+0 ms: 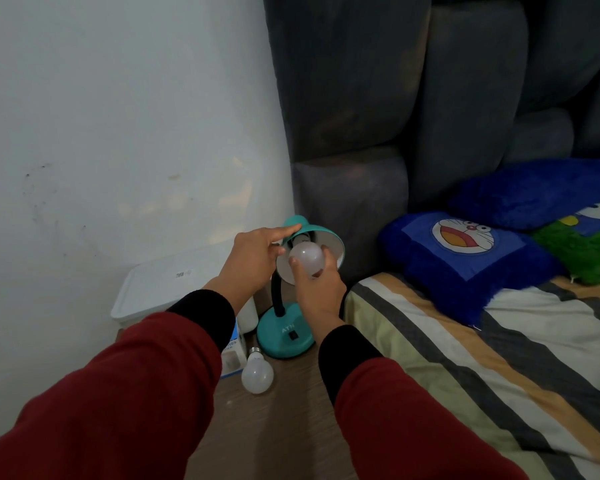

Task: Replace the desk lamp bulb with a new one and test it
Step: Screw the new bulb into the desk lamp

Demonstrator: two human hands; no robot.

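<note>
A teal desk lamp stands on a wooden bedside table, its round base (284, 336) bearing a black switch. My left hand (253, 258) grips the teal lamp shade (329, 242) from the left side. My right hand (317, 285) is closed around a white bulb (307, 258) that sits at the mouth of the shade, its screw end pointing into the socket. The bulb is unlit. A second white bulb (257, 374) lies loose on the table in front of the base, metal cap pointing away from me.
A blue-and-white bulb box (232, 355) stands left of the loose bulb. A white lidded container (167, 282) sits against the wall. A bed with a striped sheet (465, 358) and blue cartoon pillows (465, 251) lies right of the table, below a grey padded headboard (395, 98).
</note>
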